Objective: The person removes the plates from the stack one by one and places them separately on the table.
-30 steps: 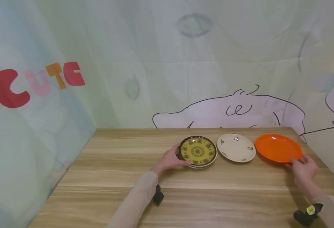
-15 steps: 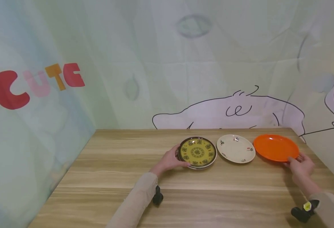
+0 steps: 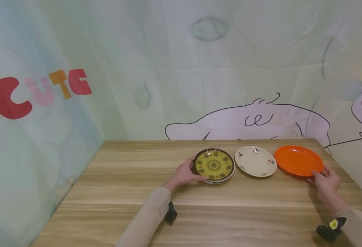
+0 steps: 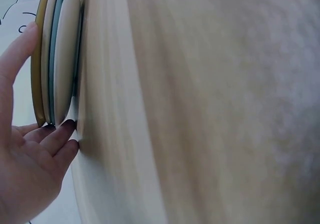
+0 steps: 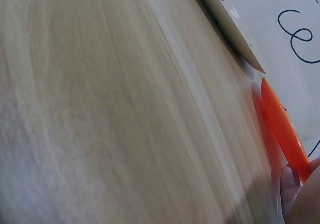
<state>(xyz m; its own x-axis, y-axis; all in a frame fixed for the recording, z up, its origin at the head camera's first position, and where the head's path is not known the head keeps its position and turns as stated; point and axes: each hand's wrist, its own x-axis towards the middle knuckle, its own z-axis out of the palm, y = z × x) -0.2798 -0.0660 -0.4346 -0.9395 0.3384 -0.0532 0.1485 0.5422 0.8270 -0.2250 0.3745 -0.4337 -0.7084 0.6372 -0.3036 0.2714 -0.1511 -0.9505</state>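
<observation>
Your right hand [image 3: 326, 181], partly hidden by the rim, pinches one orange plate [image 3: 299, 160] near the right edge of the table [image 3: 218, 223]. Your left hand [image 3: 184, 173] grips one stack [image 3: 213, 165], its layers hard to count. One white plate [image 3: 255, 161] lies between. Two sleeves [image 3: 147, 218] are cut off.

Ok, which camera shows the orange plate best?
The head view: the orange plate shows nearly whole there, upper face visible. The right wrist view catches it edge-on, partly hidden by the right hand; the left wrist view shows none of it.
</observation>
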